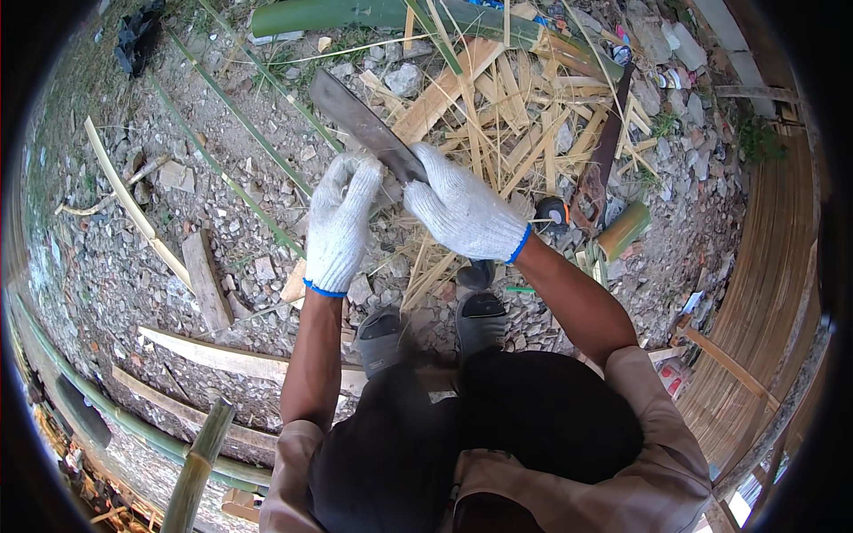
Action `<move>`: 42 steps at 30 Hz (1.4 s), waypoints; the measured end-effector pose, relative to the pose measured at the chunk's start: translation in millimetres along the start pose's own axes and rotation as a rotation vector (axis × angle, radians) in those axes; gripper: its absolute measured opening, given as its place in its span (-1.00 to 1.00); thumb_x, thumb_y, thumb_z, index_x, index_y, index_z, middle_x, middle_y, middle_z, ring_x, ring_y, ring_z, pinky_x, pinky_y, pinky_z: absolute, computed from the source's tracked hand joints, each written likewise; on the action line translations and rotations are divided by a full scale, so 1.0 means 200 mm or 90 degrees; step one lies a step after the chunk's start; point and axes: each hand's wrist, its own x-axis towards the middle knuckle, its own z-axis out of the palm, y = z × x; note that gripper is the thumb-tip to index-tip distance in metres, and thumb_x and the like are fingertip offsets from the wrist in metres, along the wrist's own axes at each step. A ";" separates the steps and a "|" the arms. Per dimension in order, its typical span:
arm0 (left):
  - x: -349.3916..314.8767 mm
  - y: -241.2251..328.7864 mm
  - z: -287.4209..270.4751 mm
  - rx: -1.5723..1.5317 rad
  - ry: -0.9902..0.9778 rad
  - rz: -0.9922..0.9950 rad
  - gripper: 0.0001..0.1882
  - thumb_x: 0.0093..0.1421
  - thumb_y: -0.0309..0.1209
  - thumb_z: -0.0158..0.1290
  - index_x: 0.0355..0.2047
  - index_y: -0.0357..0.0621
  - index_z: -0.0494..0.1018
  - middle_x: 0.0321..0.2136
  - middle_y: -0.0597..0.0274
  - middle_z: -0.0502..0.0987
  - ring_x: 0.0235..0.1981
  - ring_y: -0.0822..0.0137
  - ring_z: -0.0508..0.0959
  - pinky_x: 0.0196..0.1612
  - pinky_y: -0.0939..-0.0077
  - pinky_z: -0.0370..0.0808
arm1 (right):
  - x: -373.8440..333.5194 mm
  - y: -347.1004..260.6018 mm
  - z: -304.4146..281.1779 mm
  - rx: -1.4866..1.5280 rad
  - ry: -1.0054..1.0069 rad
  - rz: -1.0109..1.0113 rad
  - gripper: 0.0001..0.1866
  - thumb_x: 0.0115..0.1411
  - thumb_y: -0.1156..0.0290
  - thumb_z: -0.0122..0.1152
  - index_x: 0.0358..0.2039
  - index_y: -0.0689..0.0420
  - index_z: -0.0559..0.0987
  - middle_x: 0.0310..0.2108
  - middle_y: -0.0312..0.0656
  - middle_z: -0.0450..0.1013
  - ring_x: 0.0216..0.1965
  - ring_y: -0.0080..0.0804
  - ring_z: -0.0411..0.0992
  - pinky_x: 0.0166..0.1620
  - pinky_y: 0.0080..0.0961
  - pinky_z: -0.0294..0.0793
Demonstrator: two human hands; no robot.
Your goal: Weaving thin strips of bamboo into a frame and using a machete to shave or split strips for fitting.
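A worker in white knit gloves holds a broad-bladed machete [362, 123] angled over stony ground, its tip pointing up and away to the left. The right hand [462, 202] is closed around the machete's near end, thumb along one side, its forearm slanting in from the lower right with the elbow bent. The left hand [341, 211] is raised beside the machete's lower edge, fingers curled and thumb drawn in, its forearm almost straight; whether it pinches anything is impossible to tell. Pale split strips [524, 129] litter the ground right of the machete, with a handsaw [609, 147] and a tape measure [553, 211] farther right. A green bamboo pole [355, 16] lies beyond the machete; two dark shoes [481, 322] stand nearer than it.
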 end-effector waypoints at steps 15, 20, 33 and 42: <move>-0.10 -0.11 -0.02 0.027 0.037 -0.036 -0.81 0.48 -0.31 0.15 -0.20 -0.18 0.57 -0.40 0.49 0.46 -0.38 0.62 0.33 -0.32 0.61 0.30 | -0.17 -0.08 0.13 -0.166 0.040 0.056 -0.47 0.38 0.33 0.17 0.31 0.17 0.33 -0.23 0.16 0.62 -0.38 0.12 0.65 -0.34 0.01 0.64; -0.14 -0.13 -0.02 0.016 0.045 -0.006 -0.82 0.46 -0.34 0.17 -0.22 -0.21 0.57 -0.34 0.42 0.52 -0.31 0.58 0.39 -0.20 0.56 0.39 | -0.16 0.00 0.16 -0.154 -0.062 0.130 -0.59 0.40 0.29 0.19 0.15 0.19 0.40 -0.36 0.14 0.61 -0.41 0.15 0.63 -0.41 0.05 0.61; -0.15 -0.15 -0.07 0.161 0.058 -0.003 -0.75 0.53 -0.30 0.03 -0.06 -0.26 0.53 -0.25 0.22 0.63 -0.24 0.48 0.62 -0.12 0.54 0.54 | 0.00 0.30 0.18 -0.245 -0.102 0.191 -0.73 0.34 0.43 0.07 -0.04 0.33 0.41 -0.54 0.22 0.55 -0.47 0.23 0.61 -0.42 0.14 0.56; -0.14 -0.06 -0.23 0.148 -0.054 -0.148 -0.64 0.52 -0.25 -0.05 0.04 -0.35 0.48 -0.23 -0.03 0.69 -0.31 0.25 0.73 -0.19 0.32 0.73 | 0.08 0.34 0.16 -0.324 -0.144 0.187 -0.73 0.31 0.45 0.07 -0.11 0.41 0.47 -0.42 0.28 0.60 -0.34 0.20 0.66 -0.27 0.10 0.63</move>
